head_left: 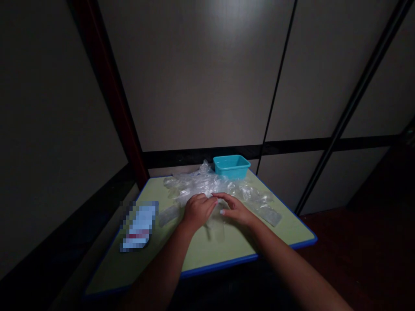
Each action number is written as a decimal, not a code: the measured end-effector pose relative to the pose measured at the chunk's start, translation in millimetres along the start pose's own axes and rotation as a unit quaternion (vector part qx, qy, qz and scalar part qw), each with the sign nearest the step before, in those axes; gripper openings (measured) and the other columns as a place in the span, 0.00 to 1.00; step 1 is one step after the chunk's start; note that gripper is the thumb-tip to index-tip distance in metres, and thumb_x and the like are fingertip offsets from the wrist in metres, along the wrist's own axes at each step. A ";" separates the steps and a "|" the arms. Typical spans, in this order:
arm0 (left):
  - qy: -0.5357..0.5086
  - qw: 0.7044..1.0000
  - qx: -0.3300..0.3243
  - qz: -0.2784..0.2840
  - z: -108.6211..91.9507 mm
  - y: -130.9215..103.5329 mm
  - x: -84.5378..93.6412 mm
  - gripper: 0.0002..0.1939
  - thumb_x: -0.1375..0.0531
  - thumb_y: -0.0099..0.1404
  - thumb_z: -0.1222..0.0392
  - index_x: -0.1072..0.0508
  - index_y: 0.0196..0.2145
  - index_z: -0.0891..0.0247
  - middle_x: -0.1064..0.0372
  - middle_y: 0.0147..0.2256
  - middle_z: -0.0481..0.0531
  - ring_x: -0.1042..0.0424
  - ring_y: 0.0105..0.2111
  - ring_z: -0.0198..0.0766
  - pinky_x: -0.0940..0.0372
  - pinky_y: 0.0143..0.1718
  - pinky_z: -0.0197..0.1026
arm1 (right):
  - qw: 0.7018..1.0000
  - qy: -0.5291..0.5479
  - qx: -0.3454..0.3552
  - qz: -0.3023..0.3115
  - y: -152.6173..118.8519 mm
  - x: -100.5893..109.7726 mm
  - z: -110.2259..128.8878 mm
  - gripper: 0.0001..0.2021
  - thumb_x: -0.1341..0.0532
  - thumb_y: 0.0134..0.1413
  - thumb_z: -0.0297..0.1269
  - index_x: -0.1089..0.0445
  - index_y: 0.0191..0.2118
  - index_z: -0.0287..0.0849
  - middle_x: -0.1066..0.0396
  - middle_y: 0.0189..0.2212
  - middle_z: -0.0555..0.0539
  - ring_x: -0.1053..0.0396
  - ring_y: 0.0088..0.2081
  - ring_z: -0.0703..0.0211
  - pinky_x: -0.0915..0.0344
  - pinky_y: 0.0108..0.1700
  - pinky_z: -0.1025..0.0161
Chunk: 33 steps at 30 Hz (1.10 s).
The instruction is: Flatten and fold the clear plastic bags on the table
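A heap of clear, crinkled plastic bags (pixel 201 183) lies across the middle of the table. At its near edge my left hand (pixel 199 211) is closed, fingers curled down on a clear plastic bag (pixel 218 226) that hangs toward me and is hard to see against the tabletop. Close by on the right, my right hand (pixel 236 210) is held with its thumb and fingers apart, curved around the same spot, fingertips nearly meeting the left hand. The left fingertips are partly hidden.
A turquoise plastic basket (pixel 231 171) stands at the back of the yellow-green table (pixel 227 250), which has a blue edge. On the left lies a blurred-out light blue item (pixel 140 226). Wood-coloured panels (pixel 201 86) rise right behind the table.
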State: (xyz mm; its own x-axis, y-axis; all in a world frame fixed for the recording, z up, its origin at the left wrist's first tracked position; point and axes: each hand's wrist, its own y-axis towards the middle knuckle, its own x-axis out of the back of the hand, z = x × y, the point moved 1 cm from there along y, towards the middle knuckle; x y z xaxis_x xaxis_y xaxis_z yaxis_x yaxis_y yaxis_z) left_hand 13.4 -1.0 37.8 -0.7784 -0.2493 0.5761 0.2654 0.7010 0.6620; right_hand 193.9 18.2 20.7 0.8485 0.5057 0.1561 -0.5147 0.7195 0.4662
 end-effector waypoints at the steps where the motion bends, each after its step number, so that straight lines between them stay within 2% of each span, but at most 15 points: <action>1: 0.003 1.000 -0.009 0.007 -2.4 0.4 -0.2 0.09 0.41 0.62 0.57 0.20 0.31 0.56 0.27 0.26 0.55 0.32 0.29 0.42 0.39 0.39 0.44 | 1.000 -0.008 -0.008 0.001 0.5 -2.1 0.6 0.29 0.30 0.42 0.50 0.31 0.51 0.46 0.31 0.51 0.44 0.37 0.55 0.49 0.48 0.60 0.52; 5: 0.014 0.999 -0.038 0.027 -7.2 1.5 0.6 0.10 0.42 0.63 0.56 0.20 0.33 0.57 0.27 0.24 0.56 0.33 0.27 0.43 0.39 0.38 0.45 | 0.999 -0.017 -0.045 0.015 2.1 -9.4 1.4 0.23 0.28 0.38 0.47 0.27 0.41 0.42 0.26 0.39 0.47 0.32 0.44 0.52 0.40 0.51 0.55; 9: -0.015 0.999 -0.031 0.034 -5.6 2.2 3.8 0.11 0.42 0.63 0.56 0.19 0.35 0.57 0.26 0.27 0.56 0.32 0.28 0.43 0.39 0.37 0.44 | 0.996 -0.004 -0.083 0.034 0.8 -11.0 -2.4 0.17 0.29 0.40 0.48 0.25 0.31 0.40 0.27 0.29 0.50 0.32 0.35 0.57 0.37 0.43 0.59; 14: -0.108 0.991 0.065 -0.047 -1.9 3.6 9.7 0.09 0.38 0.59 0.55 0.19 0.33 0.58 0.25 0.29 0.55 0.31 0.30 0.43 0.38 0.36 0.42 | 0.989 0.032 -0.143 0.033 -4.1 -8.2 -8.0 0.18 0.29 0.38 0.49 0.25 0.28 0.37 0.29 0.22 0.51 0.37 0.25 0.64 0.41 0.31 0.65; 21: -0.177 0.962 0.175 -0.115 11.3 1.6 9.7 0.09 0.36 0.56 0.53 0.22 0.32 0.59 0.24 0.35 0.52 0.29 0.38 0.44 0.37 0.42 0.40 | 0.980 0.075 -0.186 -0.008 -6.2 -2.5 -13.2 0.19 0.27 0.35 0.48 0.25 0.27 0.36 0.29 0.21 0.50 0.38 0.22 0.66 0.44 0.28 0.67; 24: -0.228 0.937 0.237 -0.121 17.2 2.5 5.2 0.12 0.36 0.55 0.50 0.24 0.33 0.60 0.26 0.29 0.49 0.28 0.34 0.42 0.37 0.36 0.37 | 0.977 0.088 -0.189 -0.033 -5.5 1.0 -14.8 0.18 0.27 0.35 0.48 0.26 0.25 0.36 0.29 0.20 0.51 0.39 0.21 0.67 0.46 0.26 0.67; 26: -0.279 0.913 0.281 -0.101 18.6 3.4 2.0 0.17 0.35 0.54 0.47 0.25 0.35 0.62 0.29 0.25 0.48 0.28 0.30 0.40 0.37 0.30 0.36 | 0.976 0.098 -0.188 -0.048 -4.9 3.1 -14.6 0.18 0.27 0.35 0.48 0.26 0.25 0.37 0.30 0.20 0.51 0.39 0.21 0.66 0.46 0.26 0.67; 30: -0.399 0.844 0.357 -0.007 13.6 1.5 -1.5 0.23 0.35 0.54 0.44 0.27 0.39 0.65 0.26 0.29 0.52 0.26 0.29 0.42 0.34 0.26 0.39 | 0.973 0.124 -0.186 -0.062 -4.6 7.5 -12.9 0.19 0.27 0.35 0.48 0.27 0.25 0.37 0.30 0.21 0.50 0.37 0.23 0.65 0.43 0.28 0.66; 33: -0.460 0.793 0.397 0.047 7.9 -2.5 -2.5 0.18 0.35 0.56 0.49 0.28 0.37 0.67 0.25 0.32 0.57 0.25 0.30 0.44 0.31 0.26 0.43 | 0.968 0.146 -0.192 -0.066 -5.4 10.8 -12.6 0.19 0.26 0.34 0.49 0.30 0.23 0.38 0.32 0.18 0.53 0.38 0.21 0.67 0.43 0.26 0.67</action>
State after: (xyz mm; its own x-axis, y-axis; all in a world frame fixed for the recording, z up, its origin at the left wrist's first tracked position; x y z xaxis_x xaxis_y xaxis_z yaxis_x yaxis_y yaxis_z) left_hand 10.2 3.1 30.9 -0.9588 0.1662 -0.2304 0.1900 0.9781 -0.0854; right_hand 204.3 25.8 8.9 0.8678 0.4697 -0.1621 -0.4595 0.8828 0.0976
